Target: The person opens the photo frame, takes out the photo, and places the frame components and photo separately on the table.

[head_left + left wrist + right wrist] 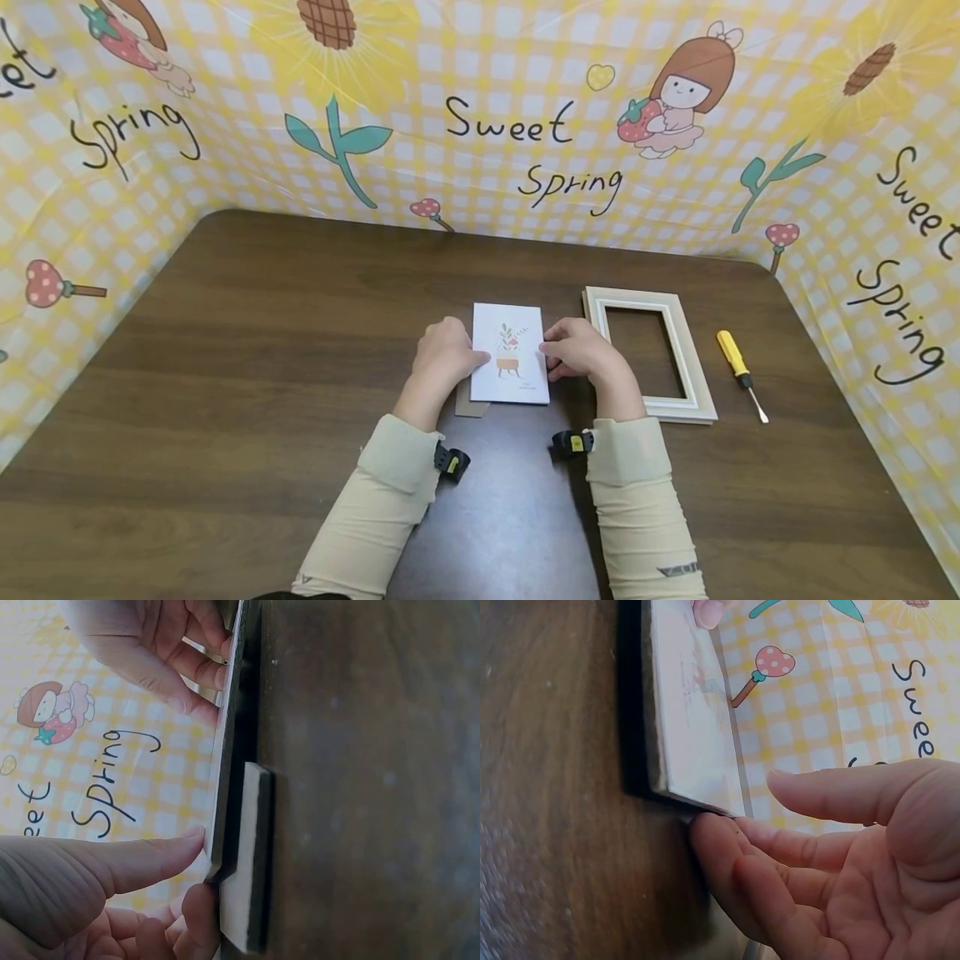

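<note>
A white picture card (508, 354) with a potted-plant print lies in front of me on a thin dark-edged board (655, 712). My left hand (444, 350) pinches the left edge, thumb on the printed face and fingers at the underside. At the right edge, my right hand (581, 346) holds with curled fingers at the rim; in the right wrist view its thumb stands a little off the card. A brown flat piece (471, 407) pokes out below the card's lower left. In the left wrist view this flat piece (247, 862) sits under the raised board.
To the right of my right hand lies a cream picture frame (693, 358) with a vacant opening, partly behind that forearm. Farther right is a yellow-handled screwdriver (738, 367). A patterned yellow cloth (510, 50) walls the brown table (262, 375) at the back and sides.
</note>
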`<state>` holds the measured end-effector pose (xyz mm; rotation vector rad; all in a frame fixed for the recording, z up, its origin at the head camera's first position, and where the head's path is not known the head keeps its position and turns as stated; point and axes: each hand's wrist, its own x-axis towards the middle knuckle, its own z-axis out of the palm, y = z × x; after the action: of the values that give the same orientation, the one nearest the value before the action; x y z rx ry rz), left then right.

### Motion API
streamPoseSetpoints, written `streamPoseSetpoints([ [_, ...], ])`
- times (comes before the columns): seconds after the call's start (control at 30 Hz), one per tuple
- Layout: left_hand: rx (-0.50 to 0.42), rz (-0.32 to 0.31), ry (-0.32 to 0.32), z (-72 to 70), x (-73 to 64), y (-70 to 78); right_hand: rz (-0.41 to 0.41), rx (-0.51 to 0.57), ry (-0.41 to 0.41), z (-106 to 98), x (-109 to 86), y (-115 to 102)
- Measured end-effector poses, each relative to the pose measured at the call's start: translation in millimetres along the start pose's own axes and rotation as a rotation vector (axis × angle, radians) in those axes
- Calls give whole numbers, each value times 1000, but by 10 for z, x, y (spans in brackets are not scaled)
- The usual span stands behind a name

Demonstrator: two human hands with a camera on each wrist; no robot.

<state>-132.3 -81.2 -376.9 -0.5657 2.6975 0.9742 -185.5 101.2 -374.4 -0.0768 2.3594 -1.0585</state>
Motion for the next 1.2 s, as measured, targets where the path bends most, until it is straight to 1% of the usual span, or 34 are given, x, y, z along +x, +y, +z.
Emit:
streamPoseSetpoints([
  [0.27, -26, 22, -5, -19, 9, -22, 8, 13, -2, -15, 6, -11],
  [0.47, -49, 33, -56, -67, 22, -42, 8, 20, -2, -23, 18, -1],
  [0.53, -54, 35, -71, -79, 27, -51, 11, 12, 0, -21, 21, 1],
  [0.63, -67, 42, -79, -87, 40, -72, 14, -14, 3, -18, 24, -3],
  [0.8, -120, 63, -87, -106, 81, -127, 22, -34, 10, -7, 41, -16],
  [1.0, -193, 50, -106, -176, 129, -203, 35, -59, 26, 9, 43, -31],
  [1.2, -248, 43, -125, -245, 159, -256, 69, -84, 59, 37, 35, -47],
])
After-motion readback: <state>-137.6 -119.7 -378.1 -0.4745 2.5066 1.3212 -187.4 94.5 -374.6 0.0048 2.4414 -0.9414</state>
